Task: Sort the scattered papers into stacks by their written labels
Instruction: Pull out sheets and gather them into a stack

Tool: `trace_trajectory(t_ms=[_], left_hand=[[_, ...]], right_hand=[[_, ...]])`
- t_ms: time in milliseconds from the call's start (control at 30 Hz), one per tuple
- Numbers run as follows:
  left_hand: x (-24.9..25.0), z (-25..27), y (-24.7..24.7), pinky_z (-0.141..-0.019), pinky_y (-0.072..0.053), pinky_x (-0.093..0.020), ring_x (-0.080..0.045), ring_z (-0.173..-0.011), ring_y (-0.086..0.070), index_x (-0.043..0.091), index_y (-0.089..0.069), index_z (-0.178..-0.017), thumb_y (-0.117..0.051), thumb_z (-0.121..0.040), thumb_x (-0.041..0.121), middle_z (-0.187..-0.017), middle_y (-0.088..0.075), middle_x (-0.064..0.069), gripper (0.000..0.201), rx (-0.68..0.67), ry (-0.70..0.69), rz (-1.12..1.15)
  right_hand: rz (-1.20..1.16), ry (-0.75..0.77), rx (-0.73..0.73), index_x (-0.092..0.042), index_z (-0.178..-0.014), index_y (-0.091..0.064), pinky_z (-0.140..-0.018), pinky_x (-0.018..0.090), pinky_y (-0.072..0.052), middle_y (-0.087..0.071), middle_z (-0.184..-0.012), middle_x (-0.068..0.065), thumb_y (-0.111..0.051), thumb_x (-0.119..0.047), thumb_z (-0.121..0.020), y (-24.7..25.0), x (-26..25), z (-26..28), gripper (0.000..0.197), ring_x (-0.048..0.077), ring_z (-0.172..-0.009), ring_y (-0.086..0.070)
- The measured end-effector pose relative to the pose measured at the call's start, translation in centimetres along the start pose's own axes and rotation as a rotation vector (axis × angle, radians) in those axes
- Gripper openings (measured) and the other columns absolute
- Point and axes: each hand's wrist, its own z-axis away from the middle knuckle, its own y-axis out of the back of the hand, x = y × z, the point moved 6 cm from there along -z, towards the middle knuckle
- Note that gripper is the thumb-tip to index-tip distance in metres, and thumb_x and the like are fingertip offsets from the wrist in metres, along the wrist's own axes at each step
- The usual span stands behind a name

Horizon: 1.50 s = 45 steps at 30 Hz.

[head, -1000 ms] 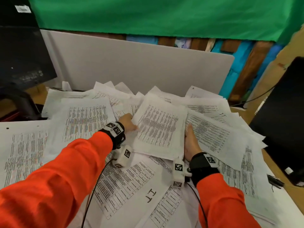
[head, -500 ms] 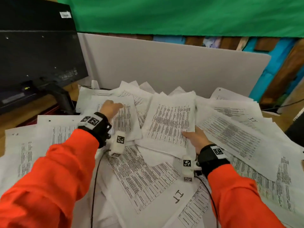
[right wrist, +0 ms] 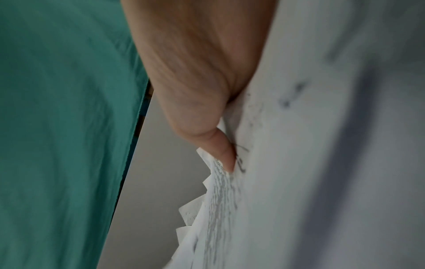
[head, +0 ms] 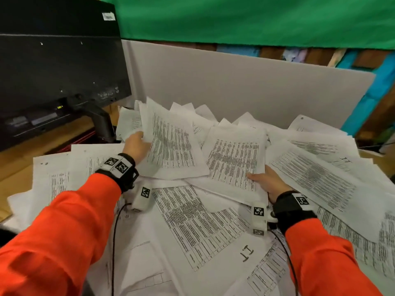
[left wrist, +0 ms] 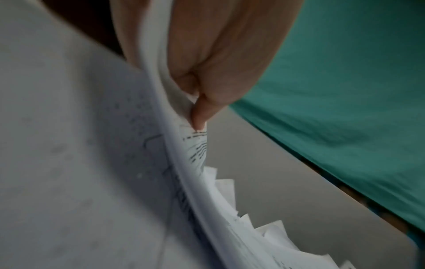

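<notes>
Head view, papers (head: 192, 221) covering desk, grey partition (head: 235, 86), green cloth (head: 256, 18)

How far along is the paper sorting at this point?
Early. Done: no finished stack shows; printed sheets still overlap across the desk. In hand: the left hand lifts a sheaf of papers by its edge; the right hand grips another sheaf. Left: nearly everything, including loose sheets marked "IT".
</notes>
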Motion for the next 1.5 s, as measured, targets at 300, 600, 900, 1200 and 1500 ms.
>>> trace_trajectory(t_ms=[300, 600, 900, 1200, 1500], left_hand=[[16.6, 5.3, 6.8, -0.081, -0.04, -0.018, -0.011, -0.099, -0.05, 0.005, -0.05, -0.122, -0.05, -0.097, 0.012, -0.111, -0.055, -0.001, 0.026, 0.263, -0.549, 0.155], [9.1, 1.1, -9.8, -0.084, -0.046, -0.032, -0.031, -0.106, -0.059, -0.001, -0.057, -0.118, -0.054, -0.092, 0.01, -0.118, -0.062, -0.017, 0.028, -0.261, -0.098, 0.024], [5.8, 2.2, -15.5, -0.105, -0.038, -0.04, -0.037, -0.13, -0.041, 0.003, -0.029, -0.144, -0.031, -0.093, -0.003, -0.146, -0.037, -0.021, 0.052, -0.564, -0.053, -0.279], [9.9, 5.6, -11.5, -0.097, -0.048, -0.044, -0.024, -0.104, -0.065, 0.01, -0.059, -0.117, -0.055, -0.095, 0.026, -0.118, -0.066, -0.01, 0.028, -0.561, -0.004, 0.687], [21.5, 10.5, -5.6, -0.09, -0.036, 0.001, 0.003, -0.117, -0.047, 0.008, -0.032, -0.142, -0.041, -0.101, 0.025, -0.132, -0.046, 0.008, 0.045, -0.204, -0.578, 0.536]], right_hand=[[-0.009, -0.007, 0.03, -0.004, -0.135, -0.048, -0.089, 0.041, -0.052, -0.065, -0.121, 0.015, -0.057, 0.005, -0.091, 0.0, -0.5, 0.6, 0.045, 0.033, -0.109, -0.063], [-0.033, 0.006, 0.024, -0.009, -0.122, -0.059, -0.069, 0.018, -0.048, -0.067, -0.117, 0.009, -0.052, -0.008, -0.097, -0.3, -1.8, 2.6, 0.026, 0.011, -0.09, -0.062], [-0.075, -0.045, 0.036, -0.015, -0.137, -0.053, -0.111, 0.042, -0.038, -0.054, -0.137, -0.003, -0.067, -0.038, -0.088, 0.2, -1.4, 2.0, 0.056, 0.019, -0.126, -0.052], [-0.31, 0.069, -0.166, -0.007, -0.129, -0.059, -0.087, 0.036, -0.059, -0.071, -0.119, 0.01, -0.058, 0.001, -0.092, 1.0, -4.2, 6.5, 0.037, 0.023, -0.105, -0.071], [0.004, 0.557, 0.263, -0.017, -0.142, -0.048, -0.109, 0.041, -0.043, -0.06, -0.135, -0.001, -0.059, -0.028, -0.098, 4.4, -16.3, 9.7, 0.047, 0.017, -0.124, -0.057]])
